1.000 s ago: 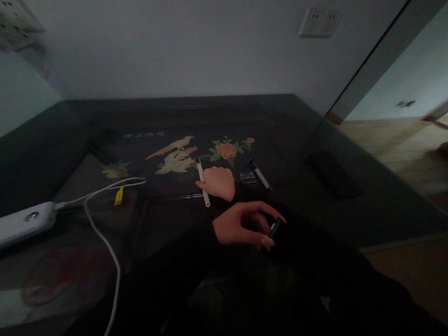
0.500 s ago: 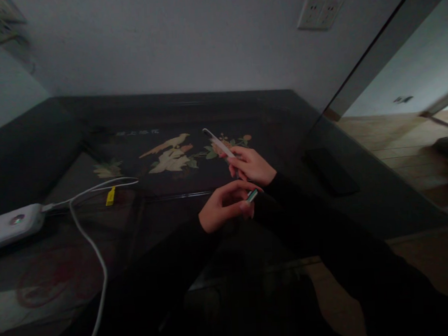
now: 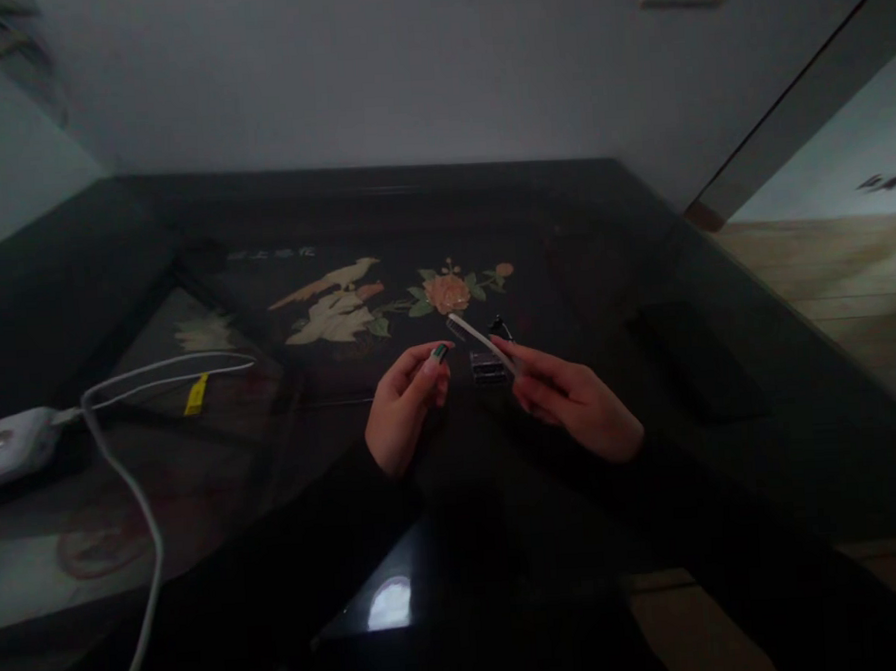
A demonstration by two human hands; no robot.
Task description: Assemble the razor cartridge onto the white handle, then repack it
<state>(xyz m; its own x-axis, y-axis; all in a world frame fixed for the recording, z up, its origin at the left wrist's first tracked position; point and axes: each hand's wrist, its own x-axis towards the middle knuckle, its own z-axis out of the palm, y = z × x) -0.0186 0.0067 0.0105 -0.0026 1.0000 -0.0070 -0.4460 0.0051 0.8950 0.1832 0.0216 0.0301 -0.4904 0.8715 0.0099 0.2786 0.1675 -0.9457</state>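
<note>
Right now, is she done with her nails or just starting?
Just starting, it seems. Done: the right hand has the white nail file off the table. In hand: the left hand holds a small green nail piece near the file's tip. Left: the filing itself; the two aren't touching.

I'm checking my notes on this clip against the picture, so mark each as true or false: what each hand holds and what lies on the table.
1. The right hand holds a thin white stick. True.
2. The left hand lies flat on the table. False: it is raised, pinching a small green piece.
3. A white cable runs across the table's left side. True.
4. The small clear box sits in the left hand. False: it lies on the table between the hands.
</note>
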